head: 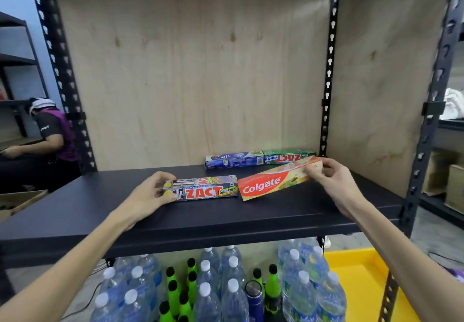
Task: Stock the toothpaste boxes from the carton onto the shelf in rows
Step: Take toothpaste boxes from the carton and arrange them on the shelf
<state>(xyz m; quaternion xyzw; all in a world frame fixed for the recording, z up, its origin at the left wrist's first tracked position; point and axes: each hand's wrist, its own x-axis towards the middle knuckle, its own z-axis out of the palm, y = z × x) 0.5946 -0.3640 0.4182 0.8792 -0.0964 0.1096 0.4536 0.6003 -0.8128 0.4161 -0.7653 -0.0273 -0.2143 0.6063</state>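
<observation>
On the dark shelf board (100,206) lie several toothpaste boxes. A silver ZACT Smokers box (203,188) lies near the middle, and my left hand (150,195) grips its left end. A red Colgate box (276,182) lies angled to its right, its far end raised a little; my right hand (331,178) pinches that end. At the back a blue Safi box (234,160) and a green ZACT Whitening box (288,156) lie end to end against the plywood. The carton is not clearly in view.
Plywood panels (190,75) close the back and right side, between black perforated uprights (329,70). Below the shelf stand several water bottles (208,294) and green bottles (173,294), beside a yellow bin (359,279). A person (50,131) bends over at the left, near a cardboard box (20,201).
</observation>
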